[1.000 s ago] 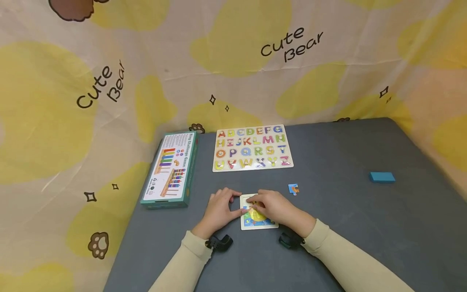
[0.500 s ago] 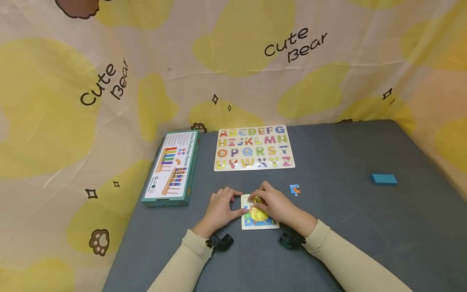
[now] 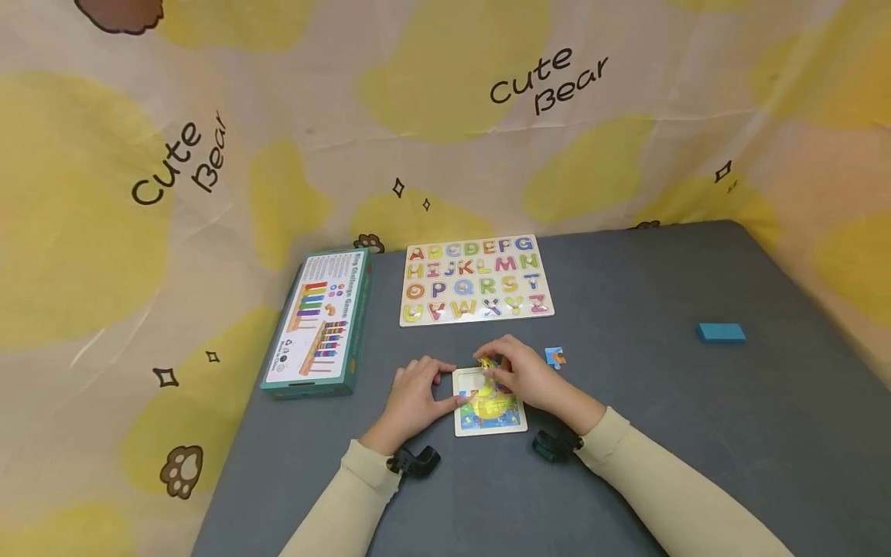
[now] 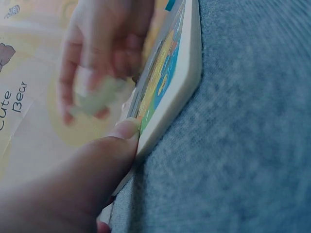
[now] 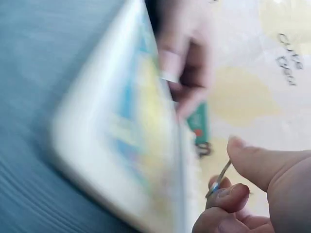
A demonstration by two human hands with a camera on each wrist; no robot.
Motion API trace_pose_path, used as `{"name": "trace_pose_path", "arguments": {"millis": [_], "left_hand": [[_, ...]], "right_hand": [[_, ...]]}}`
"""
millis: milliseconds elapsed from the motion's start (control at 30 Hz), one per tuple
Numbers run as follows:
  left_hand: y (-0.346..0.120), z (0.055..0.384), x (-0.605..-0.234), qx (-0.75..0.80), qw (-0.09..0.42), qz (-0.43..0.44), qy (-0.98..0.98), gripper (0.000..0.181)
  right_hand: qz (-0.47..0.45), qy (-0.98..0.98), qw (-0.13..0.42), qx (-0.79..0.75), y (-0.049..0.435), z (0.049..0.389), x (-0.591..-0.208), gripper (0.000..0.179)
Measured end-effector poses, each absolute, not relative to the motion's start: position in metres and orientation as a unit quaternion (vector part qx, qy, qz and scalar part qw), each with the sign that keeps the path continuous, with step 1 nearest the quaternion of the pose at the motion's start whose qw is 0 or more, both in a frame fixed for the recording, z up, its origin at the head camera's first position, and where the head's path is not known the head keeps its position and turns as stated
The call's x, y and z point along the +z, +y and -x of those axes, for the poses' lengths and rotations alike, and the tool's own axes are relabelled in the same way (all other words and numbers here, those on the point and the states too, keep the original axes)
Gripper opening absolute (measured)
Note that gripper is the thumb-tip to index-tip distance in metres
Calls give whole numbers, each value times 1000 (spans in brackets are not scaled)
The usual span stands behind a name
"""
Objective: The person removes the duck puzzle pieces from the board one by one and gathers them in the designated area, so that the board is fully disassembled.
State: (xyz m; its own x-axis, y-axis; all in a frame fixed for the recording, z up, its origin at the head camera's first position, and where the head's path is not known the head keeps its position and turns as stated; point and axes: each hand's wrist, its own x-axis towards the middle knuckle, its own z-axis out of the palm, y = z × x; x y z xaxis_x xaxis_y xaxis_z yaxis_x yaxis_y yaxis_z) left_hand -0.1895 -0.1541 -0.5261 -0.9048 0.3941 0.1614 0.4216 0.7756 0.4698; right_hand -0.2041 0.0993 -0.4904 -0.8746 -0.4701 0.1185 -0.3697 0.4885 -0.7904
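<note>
In the head view, a small square jigsaw puzzle (image 3: 490,414) with a pale frame lies on the table, its picture yellow and blue. Its upper part shows bare backing. My left hand (image 3: 415,394) rests at its left side, thumb (image 4: 127,128) pressing on the frame and index finger reaching to the top left corner. Over the puzzle's upper right, my right hand (image 3: 524,373) pinches a yellow puzzle piece (image 3: 489,363) between thumb and fingers. The right wrist view shows that piece (image 5: 221,178) edge-on. Beyond the right hand lies another puzzle piece (image 3: 554,357), blue and orange.
An alphabet board (image 3: 476,280) lies behind the puzzle. To the left is a green and white Ring Challenge Game box (image 3: 316,321). A blue block (image 3: 721,333) sits far right on the grey table (image 3: 626,309). A patterned cloth (image 3: 445,116) hangs behind.
My right hand has lifted up and away from the puzzle with the yellow piece, uncovering bare backing in the upper part. The left hand stays at the frame's left side.
</note>
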Motion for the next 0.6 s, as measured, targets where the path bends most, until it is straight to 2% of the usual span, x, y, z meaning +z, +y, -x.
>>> {"name": "trace_pose_path", "arguments": {"millis": [100, 267, 433, 600], "left_hand": [[-153, 191, -524, -259, 32, 217, -941, 54], [-153, 191, -525, -261, 30, 213, -941, 54], [-154, 188, -527, -263, 27, 214, -940, 55], [-155, 187, -531, -267, 33, 213, -939, 55]], "right_hand": [[244, 870, 36, -427, 118, 212, -467, 31], [204, 917, -34, -342, 170, 220, -443, 32], [205, 942, -24, -263, 218, 221, -451, 28], [241, 942, -16, -234, 241, 220, -468, 28]]}}
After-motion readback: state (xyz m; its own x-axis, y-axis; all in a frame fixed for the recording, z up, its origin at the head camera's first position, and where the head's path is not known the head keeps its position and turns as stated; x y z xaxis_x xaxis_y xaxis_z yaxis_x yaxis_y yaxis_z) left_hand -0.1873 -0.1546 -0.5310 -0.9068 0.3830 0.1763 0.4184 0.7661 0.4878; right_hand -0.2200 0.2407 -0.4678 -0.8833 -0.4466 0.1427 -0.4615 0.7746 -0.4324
